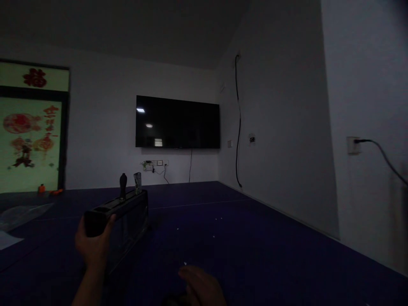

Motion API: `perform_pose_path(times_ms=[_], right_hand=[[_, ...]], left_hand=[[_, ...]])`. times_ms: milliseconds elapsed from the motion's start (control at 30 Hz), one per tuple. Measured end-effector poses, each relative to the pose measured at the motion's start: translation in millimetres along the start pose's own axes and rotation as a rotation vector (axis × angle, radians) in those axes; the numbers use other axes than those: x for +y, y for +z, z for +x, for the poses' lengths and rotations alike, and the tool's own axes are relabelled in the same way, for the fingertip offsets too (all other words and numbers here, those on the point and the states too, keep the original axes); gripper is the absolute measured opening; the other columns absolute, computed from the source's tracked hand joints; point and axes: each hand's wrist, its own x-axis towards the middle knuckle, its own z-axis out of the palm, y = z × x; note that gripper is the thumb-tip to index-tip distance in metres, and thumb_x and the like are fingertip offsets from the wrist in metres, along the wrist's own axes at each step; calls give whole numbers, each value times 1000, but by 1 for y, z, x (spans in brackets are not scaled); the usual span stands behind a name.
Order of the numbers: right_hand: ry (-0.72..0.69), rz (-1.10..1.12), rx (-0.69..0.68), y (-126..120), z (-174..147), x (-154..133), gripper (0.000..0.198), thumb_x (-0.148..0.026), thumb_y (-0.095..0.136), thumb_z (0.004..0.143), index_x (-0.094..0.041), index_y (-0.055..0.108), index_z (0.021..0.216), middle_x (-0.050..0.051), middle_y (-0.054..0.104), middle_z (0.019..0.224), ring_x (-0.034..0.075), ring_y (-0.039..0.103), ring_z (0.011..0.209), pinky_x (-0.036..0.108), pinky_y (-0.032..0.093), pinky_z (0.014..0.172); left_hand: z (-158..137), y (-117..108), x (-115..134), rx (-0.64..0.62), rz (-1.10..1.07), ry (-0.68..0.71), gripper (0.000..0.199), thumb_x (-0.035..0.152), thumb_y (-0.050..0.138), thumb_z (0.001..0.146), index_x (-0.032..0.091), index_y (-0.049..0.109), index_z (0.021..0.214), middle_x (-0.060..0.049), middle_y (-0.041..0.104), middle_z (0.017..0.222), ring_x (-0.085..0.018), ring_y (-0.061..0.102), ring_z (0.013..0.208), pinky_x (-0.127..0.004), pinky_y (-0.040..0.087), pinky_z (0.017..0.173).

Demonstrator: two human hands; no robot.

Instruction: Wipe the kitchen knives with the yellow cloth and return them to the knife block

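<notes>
A long, dark, box-like case (127, 225) stands on the dark blue surface (255, 250). My left hand (94, 242) is closed round its near end, thumb on one side and fingers on the other. From the case's top rises a black handle, like a screwdriver's (123, 185). Beside it stands a greyish, partly clear handle (137, 182). My right hand (202, 282) is low in the view, fingers bent and close together. Something dark shows under it, too dim to name. A tiny white bit (185, 263) lies by its fingertips.
More white specks (213, 236) dot the surface. Clear plastic sheeting (24, 214) and white paper (9, 240) lie at left, with small orange objects (41, 188) beyond. A television (177, 123) hangs on the far wall; a wall (280, 127) with a black cable (239, 127) borders the right.
</notes>
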Motion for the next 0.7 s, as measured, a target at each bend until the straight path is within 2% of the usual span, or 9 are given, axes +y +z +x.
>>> perform_pose_path(times_ms=[67, 133, 233, 367, 467, 533, 633, 700], right_hand=[[37, -33, 26, -5, -1, -1, 43, -19, 47, 87, -31, 48, 128, 4, 63, 115, 20, 62, 102, 31, 52, 84], [96, -43, 45, -11, 2, -2, 45, -19, 47, 87, -32, 45, 130, 4, 59, 122, 20, 58, 108, 33, 49, 89], [232, -35, 118, -22, 17, -2, 45, -23, 44, 89, -31, 42, 133, 4, 49, 133, 21, 47, 120, 38, 42, 98], [428, 56, 238, -39, 60, 8, 51, -38, 48, 89, -28, 36, 137, 6, 38, 141, 23, 34, 129, 46, 30, 105], [511, 200, 327, -52, 99, 22, 68, -51, 54, 83, -24, 29, 140, 9, 29, 146, 24, 24, 134, 49, 21, 108], [519, 360, 378, -61, 120, 32, 80, -57, 55, 78, -23, 22, 143, 9, 24, 147, 25, 21, 135, 49, 20, 107], [458, 683, 421, -71, 136, 41, 88, -61, 58, 74, -22, 20, 143, 10, 33, 144, 24, 29, 132, 46, 27, 105], [459, 842, 452, -76, 138, 44, 83, -60, 62, 72, -23, 31, 139, 10, 44, 137, 26, 39, 126, 45, 35, 100]], left_hand=[[2, 1, 15, 56, -55, -54, 90, 60, 70, 54, 12, 48, 126, -14, 54, 120, -38, 46, 115, -51, 34, 101], [5, 2, 30, 78, -134, -75, 89, 59, 72, 52, 14, 50, 126, -11, 57, 119, -35, 49, 114, -47, 37, 100], [9, 3, 51, 16, -198, -54, 90, 54, 75, 51, 14, 49, 127, -10, 56, 122, -33, 49, 115, -45, 37, 101], [6, 4, 82, -123, -331, -32, 83, 47, 75, 51, 19, 52, 126, -7, 59, 120, -30, 50, 115, -43, 36, 103], [-2, 8, 99, -255, -443, -50, 81, 43, 76, 49, 22, 53, 125, -4, 63, 114, -29, 53, 112, -43, 37, 102], [-8, 13, 103, -355, -525, -68, 84, 42, 76, 49, 22, 51, 127, -5, 65, 111, -29, 54, 111, -42, 38, 101], [-22, 24, 104, -503, -646, -97, 88, 43, 78, 50, 20, 47, 130, -7, 63, 115, -28, 52, 114, -38, 36, 102], [-34, 33, 105, -593, -717, -113, 89, 44, 78, 52, 22, 46, 131, -7, 60, 119, -28, 51, 116, -36, 37, 102]])
